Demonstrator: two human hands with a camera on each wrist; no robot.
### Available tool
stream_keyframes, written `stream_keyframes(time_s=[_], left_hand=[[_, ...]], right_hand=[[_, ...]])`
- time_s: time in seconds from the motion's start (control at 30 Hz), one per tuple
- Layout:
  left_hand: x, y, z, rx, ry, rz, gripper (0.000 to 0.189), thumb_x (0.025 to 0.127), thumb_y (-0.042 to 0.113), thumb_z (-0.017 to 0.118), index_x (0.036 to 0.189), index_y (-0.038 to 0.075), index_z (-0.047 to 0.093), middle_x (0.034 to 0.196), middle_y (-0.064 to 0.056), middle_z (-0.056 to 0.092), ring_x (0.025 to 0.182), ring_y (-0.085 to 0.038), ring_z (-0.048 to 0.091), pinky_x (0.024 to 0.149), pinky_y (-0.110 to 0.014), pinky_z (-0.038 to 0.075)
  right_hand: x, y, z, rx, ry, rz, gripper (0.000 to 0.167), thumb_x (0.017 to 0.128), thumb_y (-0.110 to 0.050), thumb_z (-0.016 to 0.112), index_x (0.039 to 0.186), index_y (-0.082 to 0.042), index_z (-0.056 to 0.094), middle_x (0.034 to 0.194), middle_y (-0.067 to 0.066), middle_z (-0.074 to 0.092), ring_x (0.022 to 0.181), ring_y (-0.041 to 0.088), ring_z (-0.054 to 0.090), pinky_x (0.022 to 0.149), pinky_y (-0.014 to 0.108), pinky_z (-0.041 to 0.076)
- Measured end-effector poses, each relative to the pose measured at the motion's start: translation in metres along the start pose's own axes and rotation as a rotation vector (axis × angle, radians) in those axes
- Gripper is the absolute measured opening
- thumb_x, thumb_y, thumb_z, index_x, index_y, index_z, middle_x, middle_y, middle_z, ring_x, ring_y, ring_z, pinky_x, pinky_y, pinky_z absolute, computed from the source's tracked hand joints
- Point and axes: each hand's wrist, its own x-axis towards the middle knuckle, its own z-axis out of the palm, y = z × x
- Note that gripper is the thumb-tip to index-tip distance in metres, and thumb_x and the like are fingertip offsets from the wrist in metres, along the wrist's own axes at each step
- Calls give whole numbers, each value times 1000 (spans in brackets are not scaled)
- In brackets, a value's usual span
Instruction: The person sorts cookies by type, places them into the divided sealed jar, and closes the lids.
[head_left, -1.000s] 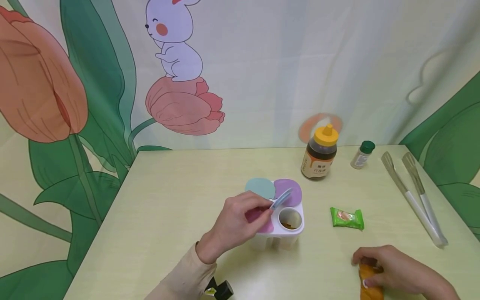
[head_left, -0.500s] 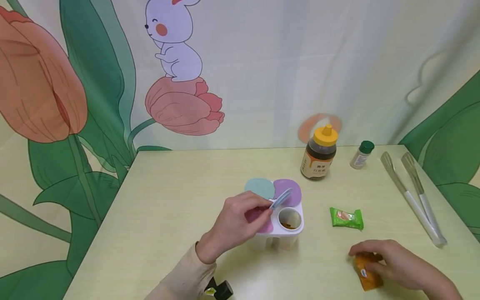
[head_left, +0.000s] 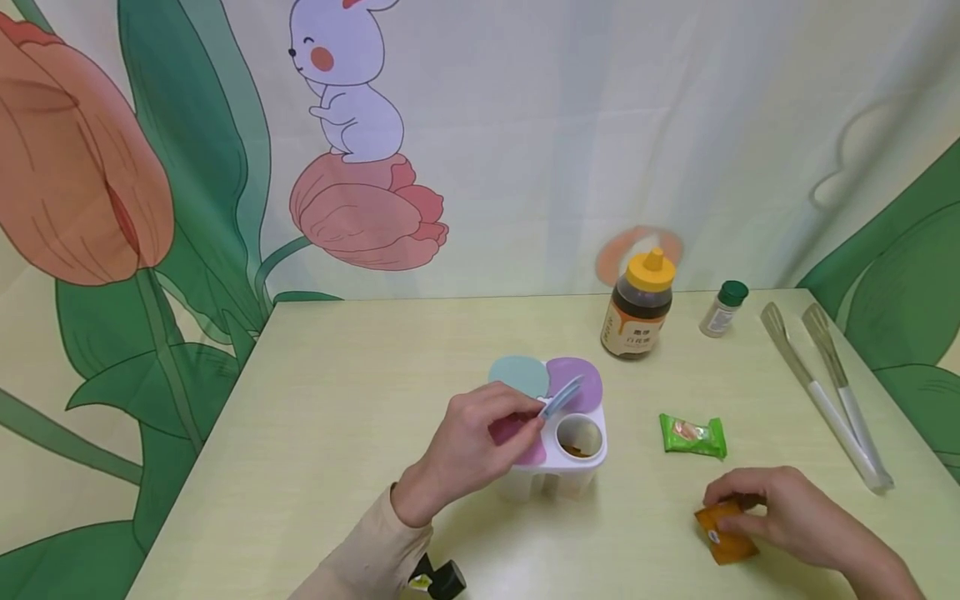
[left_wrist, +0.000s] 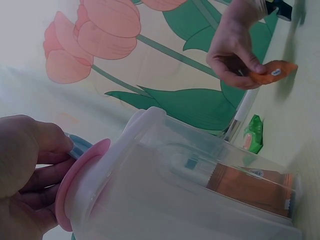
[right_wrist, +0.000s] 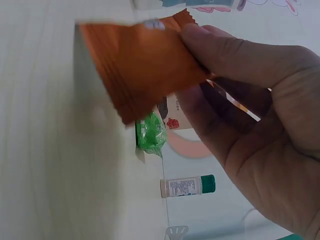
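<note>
Over a white container (head_left: 558, 462) with teal, purple and pink lids, my left hand (head_left: 480, 437) pinches a light blue lid (head_left: 564, 396) and holds it tilted up. The round compartment beneath is uncovered. In the left wrist view an orange-brown packet (left_wrist: 250, 187) shows through the clear wall, at the bottom of a compartment. To the right, my right hand (head_left: 787, 517) holds another small orange packet (head_left: 727, 537) between thumb and fingers, just above the table in the left wrist view. A green candy packet (head_left: 693, 436) lies between the container and that hand.
A yellow-capped syrup bottle (head_left: 636, 308) stands behind the container, with a small green-capped jar (head_left: 724, 310) to its right. Tongs (head_left: 832, 396) lie along the right side. A black object (head_left: 446, 579) sits at the near edge by the left sleeve.
My right hand has lifted the orange packet, moving it a little away from the near edge and turning it. The left hand keeps the blue lid raised in the same place.
</note>
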Motion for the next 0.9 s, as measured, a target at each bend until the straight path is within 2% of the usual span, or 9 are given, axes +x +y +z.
stream_keyframes(time_s=[0.33, 0.73, 0.9], left_hand=[[0, 2, -1, -15, -4, -15, 13, 82, 4, 74, 95, 4, 74, 88, -4, 72, 82, -8, 66, 76, -13, 56], [0, 2, 0, -12, 1, -13, 13, 82, 4, 74, 95, 4, 74, 88, -3, 72, 83, -8, 66, 75, -13, 55], [0, 2, 0, -14, 1, -12, 13, 82, 4, 74, 95, 4, 74, 88, -3, 72, 82, -7, 66, 75, -12, 55]], right_hand=[[5, -8, -2, -82, 154, -92, 30, 73, -8, 83, 91, -27, 69, 85, -17, 67, 73, -3, 59, 60, 16, 52], [20, -18, -6, -78, 199, -142, 33, 70, -5, 85, 88, -27, 68, 83, -17, 68, 73, -2, 61, 62, 11, 52], [24, -21, -6, -96, 251, -178, 38, 66, -2, 86, 87, -29, 69, 82, -17, 68, 72, -3, 62, 62, 9, 50]])
